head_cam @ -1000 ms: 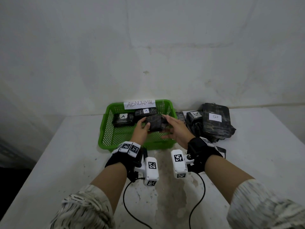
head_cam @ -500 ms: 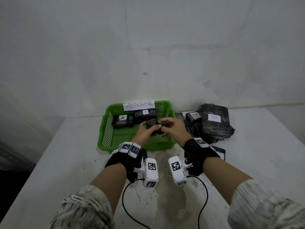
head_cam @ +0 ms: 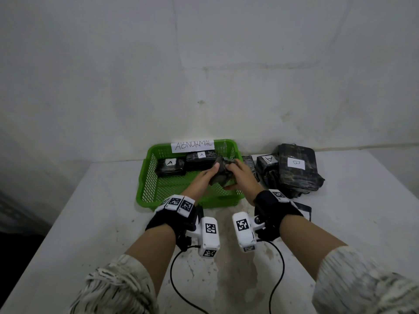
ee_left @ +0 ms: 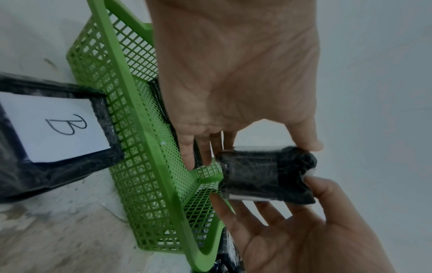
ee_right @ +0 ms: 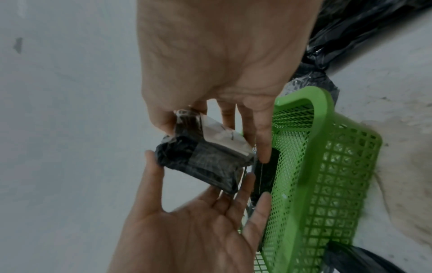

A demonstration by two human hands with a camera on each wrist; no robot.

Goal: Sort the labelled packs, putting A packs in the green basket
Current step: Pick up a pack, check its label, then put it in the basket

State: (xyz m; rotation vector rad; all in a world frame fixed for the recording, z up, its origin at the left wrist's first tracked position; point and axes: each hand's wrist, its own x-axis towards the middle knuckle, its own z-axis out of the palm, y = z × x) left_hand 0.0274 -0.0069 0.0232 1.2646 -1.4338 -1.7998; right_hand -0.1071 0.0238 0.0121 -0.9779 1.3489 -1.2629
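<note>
A small black wrapped pack [head_cam: 221, 174] is up on edge above the green basket [head_cam: 141, 189], near its right side. My left hand [head_cam: 207, 175] pinches its left end, thumb on top. My right hand [head_cam: 238, 175] pinches the other end. In the right wrist view the pack [ee_right: 203, 162] shows a white label facing away, its letter unreadable. In the left wrist view the pack [ee_left: 264, 177] sits between both thumbs, beside the basket rim [ee_left: 140, 114]. Two packs marked A [head_cam: 170, 166] [head_cam: 200, 158] lie at the basket's back.
The basket carries a paper sign reading ABNORMAL [head_cam: 192, 146]. Right of it is a heap of black packs, one marked A [head_cam: 267, 164] and a big one marked B [head_cam: 297, 168]. A flat B pack [ee_left: 58, 125] lies by the basket's near right corner. A wall stands close behind.
Both hands have kept hold of the small pack over the basket and turned it, from lying flat a second ago to standing on edge now.
</note>
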